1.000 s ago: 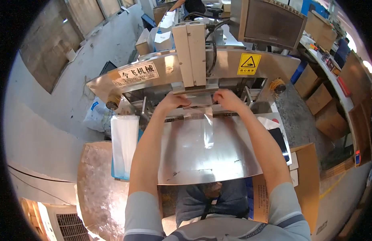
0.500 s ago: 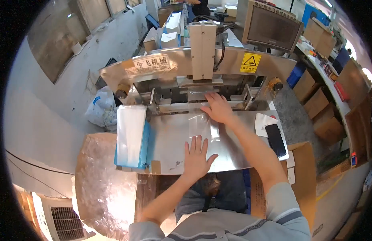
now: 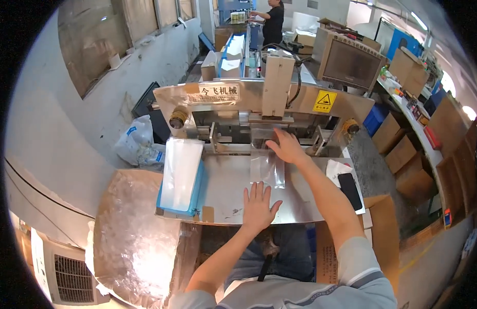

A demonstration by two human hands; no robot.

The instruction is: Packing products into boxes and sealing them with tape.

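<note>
A clear plastic bag (image 3: 267, 171) lies flat on the metal table, its far end under the crossbar of a press-like machine (image 3: 277, 85). My right hand (image 3: 289, 147) is open at the bag's far right side, thumb and fingertips over the film. My left hand (image 3: 258, 211) lies palm down with fingers spread, its fingertips at the bag's near edge. Neither hand grips anything. Left of them, a stack of similar flat bags (image 3: 180, 172) leans in a blue box (image 3: 196, 194).
A black phone (image 3: 350, 192) and a white cloth (image 3: 337, 169) lie at the table's right. A large carton of clear film (image 3: 138, 232) stands lower left, with another open carton (image 3: 382, 221) lower right. A monitor (image 3: 353, 64) and a person in black (image 3: 274, 23) are beyond the machine.
The view has tilted upward and shifted, so the person at the back shows more fully. Both hands remain open and almost in the same places by the plastic bag.
</note>
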